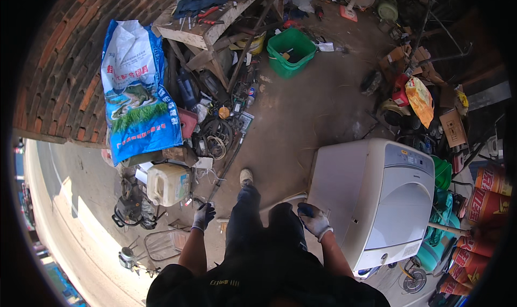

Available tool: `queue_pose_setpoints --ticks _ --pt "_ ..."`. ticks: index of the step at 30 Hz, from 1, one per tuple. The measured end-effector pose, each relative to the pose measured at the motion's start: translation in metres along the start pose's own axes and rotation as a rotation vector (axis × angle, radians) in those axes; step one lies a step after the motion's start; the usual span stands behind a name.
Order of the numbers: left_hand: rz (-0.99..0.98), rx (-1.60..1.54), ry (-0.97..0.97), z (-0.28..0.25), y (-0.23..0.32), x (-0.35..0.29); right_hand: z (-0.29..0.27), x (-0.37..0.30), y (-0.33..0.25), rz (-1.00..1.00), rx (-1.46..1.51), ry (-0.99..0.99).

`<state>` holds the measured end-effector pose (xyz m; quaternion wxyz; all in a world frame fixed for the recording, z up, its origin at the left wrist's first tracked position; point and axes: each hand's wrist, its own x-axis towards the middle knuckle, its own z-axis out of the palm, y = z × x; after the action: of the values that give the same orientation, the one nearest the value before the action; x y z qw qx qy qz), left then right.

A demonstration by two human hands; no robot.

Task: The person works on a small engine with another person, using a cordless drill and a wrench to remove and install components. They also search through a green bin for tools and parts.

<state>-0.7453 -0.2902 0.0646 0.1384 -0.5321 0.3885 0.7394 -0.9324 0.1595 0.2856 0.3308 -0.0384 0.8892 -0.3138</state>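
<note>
My left hand [203, 217], in a grey-and-dark work glove, hangs low beside my left leg. Its fingers look curled; a small pale bit shows at their tips, and I cannot make out what it is. The end of a long dark rod [225, 168] comes close to those fingers; whether they touch is unclear. On the other side, my right hand [315, 221], gloved in white with dark fingers, is loosely bent with fingers apart and nothing visible in it. It is nearest to a white top-loading washing machine [401, 199], a little left of its body.
A pale hose [293, 198] crosses the floor by my legs. Left lie a whitish jerrycan [168, 184], a blue-and-white sack [140, 97] and tangled cables. Ahead stand a wooden workbench [196, 30] and a green bucket [291, 53]. Cardboard boxes [452, 128] and red sacks [487, 196] crowd the right.
</note>
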Motion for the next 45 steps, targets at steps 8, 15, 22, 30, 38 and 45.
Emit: queue_pose_setpoints --ticks 8,15,22,30,38,45 --pt "-0.004 0.366 -0.001 0.105 0.175 0.046 -0.125 0.073 -0.080 0.121 0.234 0.214" --pt "0.001 0.747 -0.091 0.218 0.254 0.096 -0.223 0.183 -0.059 0.122 0.174 0.272" --pt "0.028 0.663 0.018 0.361 0.340 0.096 -0.348 0.286 -0.017 0.047 0.001 0.281" --pt "0.036 1.056 -0.168 0.441 0.398 0.195 -0.435 0.365 -0.048 0.514 0.374 0.280" --pt "-0.132 0.973 -0.132 0.574 0.485 0.216 -0.508 0.426 -0.096 0.782 0.566 0.248" --pt "-0.298 0.562 0.094 0.603 0.494 0.221 -0.574 0.487 -0.066 0.146 0.002 0.282"
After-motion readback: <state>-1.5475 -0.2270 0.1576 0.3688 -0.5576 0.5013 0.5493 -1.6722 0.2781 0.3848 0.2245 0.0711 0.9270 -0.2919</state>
